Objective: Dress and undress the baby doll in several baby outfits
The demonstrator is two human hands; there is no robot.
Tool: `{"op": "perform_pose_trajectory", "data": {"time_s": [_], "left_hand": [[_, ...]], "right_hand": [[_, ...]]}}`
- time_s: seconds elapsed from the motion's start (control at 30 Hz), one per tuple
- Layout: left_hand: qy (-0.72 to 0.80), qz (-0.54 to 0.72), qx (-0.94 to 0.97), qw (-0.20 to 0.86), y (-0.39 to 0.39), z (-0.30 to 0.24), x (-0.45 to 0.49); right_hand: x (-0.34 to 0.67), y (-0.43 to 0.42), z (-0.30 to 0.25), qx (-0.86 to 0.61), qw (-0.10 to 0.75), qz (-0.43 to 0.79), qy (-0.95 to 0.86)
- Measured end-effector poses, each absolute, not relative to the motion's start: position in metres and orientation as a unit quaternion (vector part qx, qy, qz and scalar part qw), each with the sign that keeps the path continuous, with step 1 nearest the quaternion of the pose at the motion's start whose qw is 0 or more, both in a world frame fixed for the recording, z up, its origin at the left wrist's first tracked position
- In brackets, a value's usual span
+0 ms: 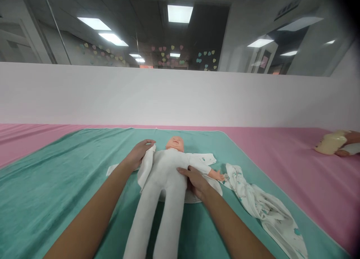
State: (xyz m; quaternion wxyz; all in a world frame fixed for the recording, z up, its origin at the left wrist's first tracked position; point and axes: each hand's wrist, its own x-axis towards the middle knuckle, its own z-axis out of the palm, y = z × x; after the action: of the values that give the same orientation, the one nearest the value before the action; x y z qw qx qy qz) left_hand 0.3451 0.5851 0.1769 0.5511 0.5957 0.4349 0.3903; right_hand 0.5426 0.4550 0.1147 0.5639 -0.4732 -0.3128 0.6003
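White garment flap (146, 168) pinched in my left hand (140, 152), right hand (197, 181) spread flat steadying the baby doll (165, 169): mid-dressing, I reckon; next needs that flap drawn across.

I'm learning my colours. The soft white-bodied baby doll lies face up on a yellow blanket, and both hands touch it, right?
Nearly. In the head view the fuzzy blanket is teal green, not yellow. The soft white-bodied baby doll does lie face up on it, left hand at its shoulder, right hand on its side.
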Motion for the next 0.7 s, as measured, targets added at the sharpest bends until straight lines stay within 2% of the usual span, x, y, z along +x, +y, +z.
{"op": "perform_pose_trajectory", "data": {"time_s": [0.1, 0.2, 0.43, 0.57, 0.7], "left_hand": [[0.523, 0.269, 0.712, 0.384, 0.583, 0.19, 0.331], [0.512, 0.136, 0.816, 0.231, 0.584, 0.198, 0.321], [0.404, -0.029, 0.912, 0.07, 0.579, 0.189, 0.326], [0.488, 0.019, 0.873, 0.004, 0.585, 0.181, 0.328], [0.549, 0.09, 0.831, 0.014, 0.594, 0.179, 0.326]], "right_hand": [[0.538, 0.455, 0.115, -0.457, 0.565, 0.616, -0.303], [0.538, 0.455, 0.115, -0.46, 0.566, 0.619, -0.29], [0.538, 0.454, 0.115, -0.446, 0.57, 0.629, -0.284], [0.536, 0.453, 0.117, -0.444, 0.574, 0.631, -0.274], [0.536, 0.453, 0.116, -0.442, 0.577, 0.63, -0.274]]}}
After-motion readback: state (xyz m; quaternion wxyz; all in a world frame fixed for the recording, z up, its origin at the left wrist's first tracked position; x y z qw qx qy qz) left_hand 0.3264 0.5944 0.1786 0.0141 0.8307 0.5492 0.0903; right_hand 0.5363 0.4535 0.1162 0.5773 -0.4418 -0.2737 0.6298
